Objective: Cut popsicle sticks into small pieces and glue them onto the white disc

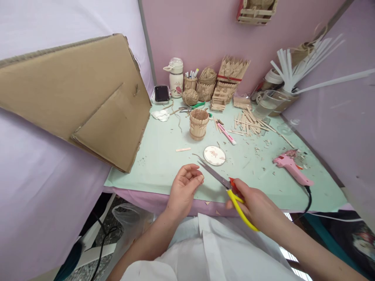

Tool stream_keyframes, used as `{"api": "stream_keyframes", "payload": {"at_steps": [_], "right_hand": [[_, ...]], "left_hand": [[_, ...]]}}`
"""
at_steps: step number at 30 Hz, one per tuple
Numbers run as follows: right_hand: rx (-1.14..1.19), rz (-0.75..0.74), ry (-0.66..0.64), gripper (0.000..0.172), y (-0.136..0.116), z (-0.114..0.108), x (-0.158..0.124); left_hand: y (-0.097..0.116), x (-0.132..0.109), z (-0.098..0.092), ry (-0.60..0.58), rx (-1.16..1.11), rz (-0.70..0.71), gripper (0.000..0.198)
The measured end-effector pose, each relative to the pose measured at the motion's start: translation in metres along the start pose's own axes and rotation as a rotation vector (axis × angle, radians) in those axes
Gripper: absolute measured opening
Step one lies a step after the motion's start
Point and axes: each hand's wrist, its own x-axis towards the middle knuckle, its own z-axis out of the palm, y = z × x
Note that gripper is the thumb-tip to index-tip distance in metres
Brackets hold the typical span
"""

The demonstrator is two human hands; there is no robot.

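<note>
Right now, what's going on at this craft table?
A person sits at a table covered by a green mat. Their right hand grips yellow-handled scissors, with the blades pointing toward the left hand. That hand's fingers are curled near the blade tips; whether they pinch anything is too small to tell. Further back stand a cup made of wooden sticks and a round disc. A pink glue gun lies to the right, and loose sticks lie beyond.
</note>
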Motion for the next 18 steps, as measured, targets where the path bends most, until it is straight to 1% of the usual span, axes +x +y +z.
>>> {"api": "stream_keyframes", "payload": {"at_steps": [2,5,12,18], "right_hand": [[0.059,0.028,0.006,0.011,0.0010,-0.0014,-0.0001],[0.053,0.040,0.005,0.014,0.0004,-0.0013,-0.0009],[-0.156,0.029,0.022,0.024,-0.0053,0.0035,-0.0006],[-0.207,-0.016,0.055,0.025,-0.0049,0.0057,-0.0005]], "left_hand": [[0.0005,-0.0001,-0.0002,0.025,0.005,-0.041,0.015],[0.0008,0.0003,-0.0004,0.041,-0.008,-0.088,0.009],[-0.0020,0.0011,-0.0019,0.044,-0.042,-0.078,0.009],[-0.0038,-0.0003,-0.0014,0.042,-0.058,-0.069,0.007]]}}
